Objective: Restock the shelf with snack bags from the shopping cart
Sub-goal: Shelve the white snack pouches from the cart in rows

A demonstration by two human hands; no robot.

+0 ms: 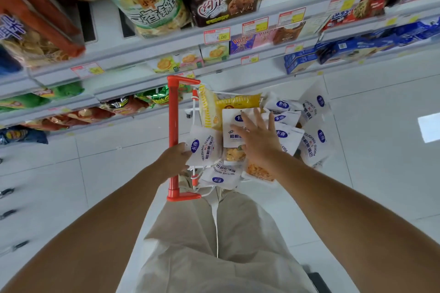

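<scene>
Hovering your right hand (259, 143), fingers spread, over a mid-frame snack bag (234, 126), you're likely dealing with something light and slippery, so try pinching its top edge; can't tell your left hand (175, 162) grip.

Pale tiles are covering the floor (381, 173), thin seams crossing them. A bright patch (429, 127) of light is lying at its right edge. Grey shelves (147, 51) are running in tiers across the top, tags (216, 35) hanging along their front edges.
</scene>
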